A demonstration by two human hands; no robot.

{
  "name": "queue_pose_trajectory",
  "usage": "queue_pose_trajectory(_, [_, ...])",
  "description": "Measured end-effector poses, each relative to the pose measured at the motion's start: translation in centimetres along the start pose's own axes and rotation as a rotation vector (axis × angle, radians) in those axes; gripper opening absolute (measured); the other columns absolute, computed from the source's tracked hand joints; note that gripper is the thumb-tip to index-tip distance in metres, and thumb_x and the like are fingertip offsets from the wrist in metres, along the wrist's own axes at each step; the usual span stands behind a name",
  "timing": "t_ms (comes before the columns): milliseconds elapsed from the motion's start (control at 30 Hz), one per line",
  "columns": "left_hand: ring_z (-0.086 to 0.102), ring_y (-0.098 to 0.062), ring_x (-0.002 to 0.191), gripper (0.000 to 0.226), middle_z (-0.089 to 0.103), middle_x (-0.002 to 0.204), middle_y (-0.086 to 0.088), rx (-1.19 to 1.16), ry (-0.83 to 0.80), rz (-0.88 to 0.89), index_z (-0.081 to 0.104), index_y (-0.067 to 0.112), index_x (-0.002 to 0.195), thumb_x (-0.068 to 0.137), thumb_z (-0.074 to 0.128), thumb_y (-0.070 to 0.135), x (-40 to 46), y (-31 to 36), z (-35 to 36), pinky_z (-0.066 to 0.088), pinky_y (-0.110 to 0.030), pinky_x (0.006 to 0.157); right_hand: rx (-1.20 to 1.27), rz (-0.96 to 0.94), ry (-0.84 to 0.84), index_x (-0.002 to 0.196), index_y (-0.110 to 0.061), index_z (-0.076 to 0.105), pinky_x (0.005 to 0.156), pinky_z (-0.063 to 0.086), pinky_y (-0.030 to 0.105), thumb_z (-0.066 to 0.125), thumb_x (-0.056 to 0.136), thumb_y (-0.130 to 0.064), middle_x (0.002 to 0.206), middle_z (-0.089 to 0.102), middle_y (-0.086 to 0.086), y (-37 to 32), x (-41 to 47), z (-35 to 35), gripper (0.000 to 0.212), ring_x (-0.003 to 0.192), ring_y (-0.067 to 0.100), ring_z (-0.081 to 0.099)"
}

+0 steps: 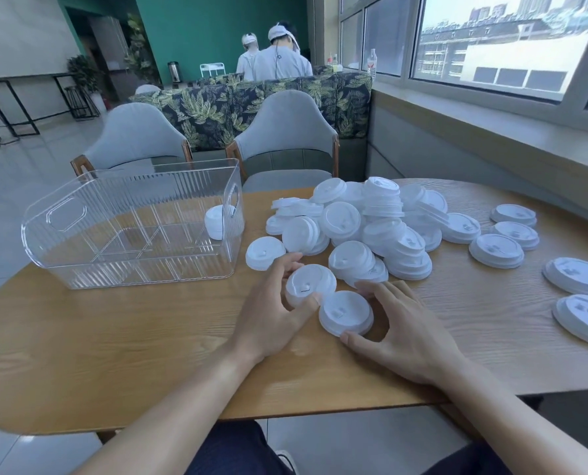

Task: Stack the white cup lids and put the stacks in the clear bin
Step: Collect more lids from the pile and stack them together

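A big heap of white cup lids (364, 224) lies in the middle of the wooden table (131, 337). My left hand (272, 313) grips one white lid (309, 284) between thumb and fingers, just above the tabletop. My right hand (402, 330) pinches a second lid (345, 313) lying right beside the first, their rims touching. The clear bin (80, 241) stands to the left with a short stack of lids (215, 221) leaning at its right end wall.
Larger flat lids (496, 250) lie scattered on the right side of the table, out to its edge (584, 318). Two grey chairs (285, 138) stand behind the table. A window ledge (491, 132) runs along the right. Two people sit far back.
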State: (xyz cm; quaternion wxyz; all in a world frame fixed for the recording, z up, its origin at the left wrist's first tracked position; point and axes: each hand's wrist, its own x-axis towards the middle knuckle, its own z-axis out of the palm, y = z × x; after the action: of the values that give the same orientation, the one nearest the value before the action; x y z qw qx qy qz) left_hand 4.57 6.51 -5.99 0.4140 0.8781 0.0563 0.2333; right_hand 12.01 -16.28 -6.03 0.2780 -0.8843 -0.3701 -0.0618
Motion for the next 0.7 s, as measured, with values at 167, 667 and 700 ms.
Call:
queue_pose_trajectory(167, [0.053,0.001,0.125,0.069,0.057,0.132,0.025,0.07,-0.112,0.049,0.04,0.044,0.143,0.08,0.067,0.053,-0.5,1.3,1.1,0.049,-0.035,0.102,0.024,-0.001,-0.006,0.136,-0.037,0.046,0.105,0.04,0.028,0.06,0.074,-0.073,0.127,0.05,-0.024,0.0,0.0,-0.1,0.074,0.124,0.003,0.043])
queue_pose_trajectory(667, [0.052,0.002,0.126,0.062,0.059,0.134,0.019,-0.033,-0.017,-0.004,0.043,0.042,0.14,0.082,0.064,0.048,-0.2,1.3,1.4,0.046,-0.026,0.099,0.042,0.023,-0.011,0.135,-0.035,0.046,0.105,0.038,0.025,0.061,0.078,-0.065,0.125,0.051,-0.025,0.1,0.0,-0.1,0.066,0.124,0.001,0.042])
queue_pose_trajectory(700, [0.053,0.002,0.126,0.063,0.059,0.134,0.018,-0.041,-0.017,-0.008,0.043,0.042,0.14,0.081,0.064,0.05,-0.2,1.3,1.4,0.048,-0.028,0.098,0.04,0.016,-0.016,0.135,-0.034,0.046,0.106,0.037,0.025,0.06,0.079,-0.062,0.127,0.051,-0.026,0.1,0.0,0.0,0.065,0.126,0.0,0.041])
